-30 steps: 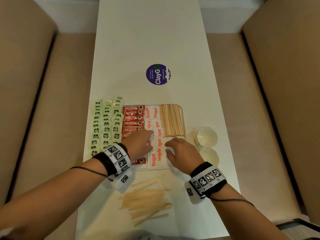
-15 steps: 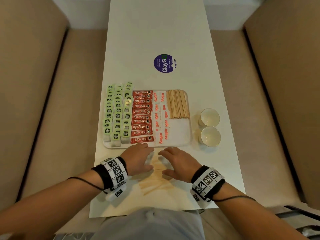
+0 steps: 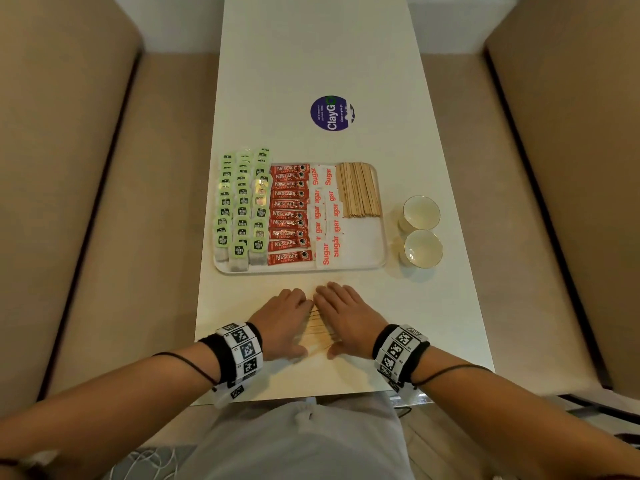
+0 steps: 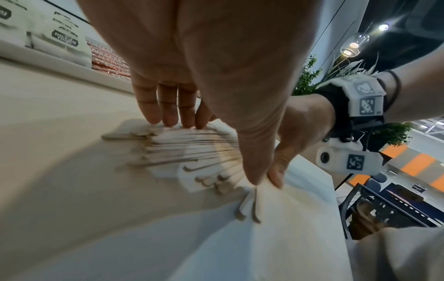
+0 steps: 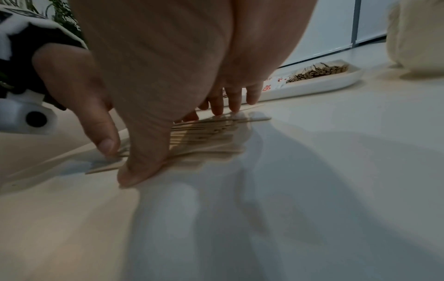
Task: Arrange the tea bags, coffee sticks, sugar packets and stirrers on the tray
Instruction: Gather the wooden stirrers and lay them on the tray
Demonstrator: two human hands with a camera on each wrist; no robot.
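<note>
In front of the tray [image 3: 382,263], the left hand [image 3: 282,322] and then the right hand [image 3: 348,320] lie with straight, released fingers [image 4: 165,114] against the loose stirrers [image 3: 317,332] on the desk [image 3: 433,306], apparently to squeeze this scattered pile into one bundle for the free corner of the tray beside the sugar packets [image 3: 327,216].
</note>
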